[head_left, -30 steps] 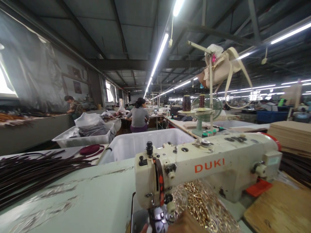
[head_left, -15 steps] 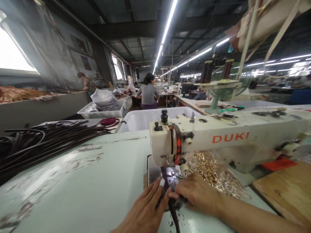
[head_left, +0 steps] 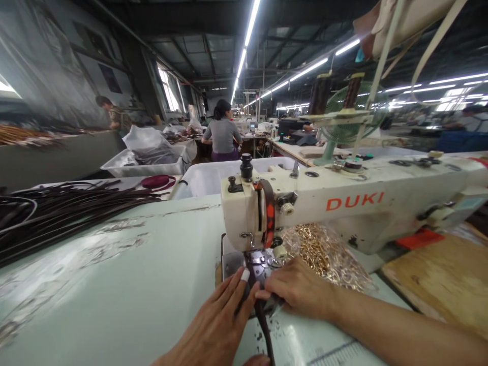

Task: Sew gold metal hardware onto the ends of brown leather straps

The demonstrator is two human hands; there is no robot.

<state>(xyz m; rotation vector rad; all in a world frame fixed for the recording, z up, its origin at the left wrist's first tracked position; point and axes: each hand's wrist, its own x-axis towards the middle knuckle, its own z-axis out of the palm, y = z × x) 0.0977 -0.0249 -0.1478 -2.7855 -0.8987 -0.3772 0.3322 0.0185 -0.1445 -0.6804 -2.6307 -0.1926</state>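
Sewing machine (head_left: 305, 203), cream, lettered DUKI in orange; stands on a pale green tabletop (head_left: 114, 284), worn in patches.

Dark strip (head_left: 264, 328), narrow; runs from the lower edge of the view up to the metal presser area (head_left: 259, 259). Upper end partly hidden by fingers; whether it is under the foot, cannot tell.

Left hand (head_left: 213, 320): grip loose, fingers nearly straight and close together, tips laid beside and over the strip; one fingertip bears a white wrap (head_left: 245, 275). No closed hold seen.

Right hand (head_left: 301, 290): grip curled, fingertips at the strip's right side, near the left thumb; whether they pinch it, cannot tell. Both hands gathered at the sewing point, which suggests guiding or aligning work.

Containers:
Clear bag (head_left: 343, 264), right of the needle area, behind the right hand; holds many gold-coloured metal clasps (head_left: 312, 246).
White bin (head_left: 198, 180), large, behind the machine; inner wall visible, floor hidden, contents cannot be told.
Second white bin (head_left: 141, 172), farther left; heaped with translucent plastic (head_left: 148, 142), greyish goods within.
Blue bin (head_left: 461, 141), far right; contents not legible.

Loose stock: dark strips (head_left: 76, 213) bundled at left, beside a maroon coil (head_left: 156, 181).
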